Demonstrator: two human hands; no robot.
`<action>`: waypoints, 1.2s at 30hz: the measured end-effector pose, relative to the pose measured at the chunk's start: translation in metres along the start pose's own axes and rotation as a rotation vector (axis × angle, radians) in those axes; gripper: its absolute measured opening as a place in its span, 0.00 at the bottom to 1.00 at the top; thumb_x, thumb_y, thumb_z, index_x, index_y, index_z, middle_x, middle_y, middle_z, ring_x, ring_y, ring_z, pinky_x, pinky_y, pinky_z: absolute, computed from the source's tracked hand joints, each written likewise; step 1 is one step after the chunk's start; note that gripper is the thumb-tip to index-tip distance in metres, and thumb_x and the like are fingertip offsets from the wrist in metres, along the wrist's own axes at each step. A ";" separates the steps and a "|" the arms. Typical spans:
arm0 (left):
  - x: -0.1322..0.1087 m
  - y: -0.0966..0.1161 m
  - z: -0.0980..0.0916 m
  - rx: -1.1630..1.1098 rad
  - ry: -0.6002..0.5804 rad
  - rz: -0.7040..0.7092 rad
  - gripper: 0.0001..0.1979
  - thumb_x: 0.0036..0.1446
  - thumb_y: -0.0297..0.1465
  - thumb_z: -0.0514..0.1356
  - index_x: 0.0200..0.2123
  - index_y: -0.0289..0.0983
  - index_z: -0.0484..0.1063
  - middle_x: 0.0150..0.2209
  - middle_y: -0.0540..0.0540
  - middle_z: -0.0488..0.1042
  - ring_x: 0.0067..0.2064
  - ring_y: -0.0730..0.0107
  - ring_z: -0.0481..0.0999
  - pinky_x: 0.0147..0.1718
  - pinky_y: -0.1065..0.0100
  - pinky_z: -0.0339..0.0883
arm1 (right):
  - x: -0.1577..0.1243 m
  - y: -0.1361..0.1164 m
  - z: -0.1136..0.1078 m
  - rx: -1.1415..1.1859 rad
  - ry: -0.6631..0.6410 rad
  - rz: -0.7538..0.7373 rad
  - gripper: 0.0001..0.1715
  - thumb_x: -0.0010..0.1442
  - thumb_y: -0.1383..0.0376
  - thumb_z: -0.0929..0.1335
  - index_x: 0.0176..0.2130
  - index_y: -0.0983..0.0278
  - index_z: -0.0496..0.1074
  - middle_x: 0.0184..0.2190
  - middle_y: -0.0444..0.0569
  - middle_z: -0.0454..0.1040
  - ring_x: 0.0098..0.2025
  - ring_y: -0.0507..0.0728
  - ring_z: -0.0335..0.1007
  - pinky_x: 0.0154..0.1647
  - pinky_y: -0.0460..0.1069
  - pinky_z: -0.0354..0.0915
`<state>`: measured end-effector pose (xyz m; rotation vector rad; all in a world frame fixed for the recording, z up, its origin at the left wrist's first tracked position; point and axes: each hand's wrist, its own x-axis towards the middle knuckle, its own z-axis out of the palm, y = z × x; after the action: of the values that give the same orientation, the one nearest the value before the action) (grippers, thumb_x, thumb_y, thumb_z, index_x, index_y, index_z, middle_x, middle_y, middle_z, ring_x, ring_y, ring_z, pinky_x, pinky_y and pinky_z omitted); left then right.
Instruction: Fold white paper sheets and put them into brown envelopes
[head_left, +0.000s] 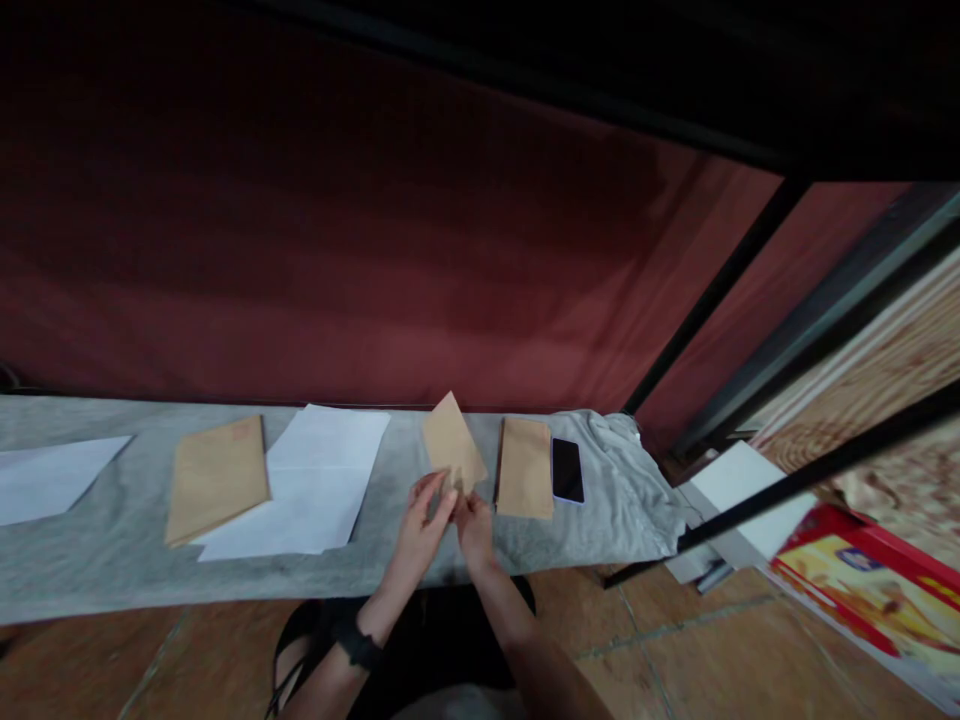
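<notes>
While brown paper (453,437) is pinched by the nearly closed left hand (421,520) and right hand (475,532), light pressure is advised.

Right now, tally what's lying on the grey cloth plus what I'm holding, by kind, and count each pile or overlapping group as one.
Brown paper piles on the cloth: 2 (left pile, right pile)
Held brown paper piece: 1
White paper groups: 2 (far-left paper, middle sheets)
Phone: 1
Total: 6
</notes>
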<state>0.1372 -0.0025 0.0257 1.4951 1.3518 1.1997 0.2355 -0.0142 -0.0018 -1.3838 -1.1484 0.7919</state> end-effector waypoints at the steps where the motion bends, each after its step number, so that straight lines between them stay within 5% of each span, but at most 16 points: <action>1: 0.001 -0.005 0.000 -0.001 0.033 -0.047 0.26 0.59 0.43 0.62 0.58 0.38 0.71 0.58 0.38 0.73 0.60 0.57 0.73 0.54 0.59 0.72 | 0.000 -0.001 0.003 0.070 0.009 0.035 0.29 0.68 0.45 0.60 0.36 0.63 0.77 0.32 0.53 0.81 0.34 0.59 0.79 0.39 0.54 0.77; 4: 0.003 -0.023 -0.002 -0.070 -0.004 -0.257 0.32 0.58 0.38 0.62 0.64 0.34 0.63 0.49 0.37 0.79 0.50 0.56 0.80 0.48 0.57 0.76 | -0.008 -0.003 0.011 0.428 0.049 0.263 0.26 0.59 0.42 0.68 0.29 0.62 0.73 0.28 0.51 0.79 0.33 0.58 0.79 0.42 0.54 0.77; 7: 0.005 -0.034 -0.007 -0.081 -0.106 -0.310 0.34 0.58 0.32 0.59 0.67 0.31 0.57 0.37 0.43 0.82 0.40 0.59 0.83 0.42 0.59 0.76 | -0.019 -0.003 0.016 0.702 0.032 0.476 0.20 0.52 0.49 0.75 0.28 0.62 0.72 0.29 0.50 0.80 0.36 0.58 0.80 0.46 0.53 0.76; 15: 0.010 -0.035 -0.024 0.431 -0.174 -0.215 0.24 0.60 0.29 0.56 0.59 0.35 0.69 0.35 0.45 0.82 0.35 0.61 0.82 0.36 0.65 0.72 | -0.024 0.003 -0.012 0.239 -0.298 0.471 0.22 0.68 0.55 0.62 0.38 0.67 0.78 0.34 0.58 0.83 0.34 0.62 0.82 0.35 0.56 0.78; 18: 0.007 -0.033 -0.030 0.631 -0.209 -0.165 0.23 0.62 0.30 0.55 0.60 0.37 0.70 0.41 0.41 0.83 0.42 0.58 0.83 0.40 0.63 0.72 | -0.028 0.008 -0.032 -0.056 -0.230 0.271 0.17 0.68 0.62 0.63 0.46 0.63 0.79 0.45 0.55 0.82 0.47 0.62 0.81 0.51 0.57 0.76; 21: 0.002 -0.026 -0.032 0.863 -0.250 -0.119 0.21 0.65 0.32 0.52 0.59 0.39 0.71 0.42 0.40 0.83 0.43 0.54 0.83 0.43 0.59 0.72 | -0.033 0.016 -0.046 -0.646 -0.215 -0.293 0.23 0.69 0.64 0.65 0.61 0.59 0.71 0.62 0.50 0.73 0.64 0.58 0.68 0.68 0.56 0.62; 23: 0.003 -0.021 -0.029 0.993 -0.211 -0.013 0.20 0.66 0.33 0.50 0.55 0.38 0.75 0.42 0.37 0.82 0.46 0.51 0.81 0.48 0.54 0.71 | -0.035 0.023 -0.050 -0.851 -0.241 -0.491 0.27 0.70 0.60 0.66 0.66 0.60 0.65 0.66 0.51 0.67 0.68 0.58 0.62 0.72 0.57 0.57; 26: 0.020 -0.020 -0.013 0.999 -0.169 0.245 0.21 0.67 0.35 0.48 0.56 0.36 0.74 0.54 0.34 0.77 0.58 0.49 0.74 0.60 0.50 0.63 | -0.037 0.034 -0.048 -0.904 -0.229 -0.525 0.31 0.71 0.56 0.66 0.68 0.63 0.62 0.68 0.54 0.65 0.69 0.60 0.60 0.72 0.58 0.56; 29: 0.054 -0.029 0.012 0.927 -0.265 0.427 0.27 0.69 0.36 0.46 0.65 0.32 0.65 0.68 0.35 0.63 0.71 0.52 0.59 0.69 0.51 0.51 | -0.038 0.041 -0.044 -0.898 -0.209 -0.517 0.32 0.71 0.56 0.64 0.69 0.64 0.61 0.67 0.54 0.66 0.69 0.60 0.60 0.72 0.58 0.55; 36: 0.122 -0.056 0.053 0.974 -0.415 0.460 0.30 0.70 0.40 0.44 0.69 0.33 0.59 0.71 0.35 0.58 0.73 0.56 0.54 0.70 0.49 0.48 | -0.038 0.043 -0.041 -0.899 -0.175 -0.518 0.32 0.72 0.57 0.63 0.70 0.64 0.58 0.67 0.54 0.65 0.70 0.61 0.59 0.72 0.60 0.54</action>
<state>0.1727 0.1287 -0.0244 2.6666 1.3915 0.3624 0.2705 -0.0594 -0.0427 -1.6070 -2.0350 -0.0187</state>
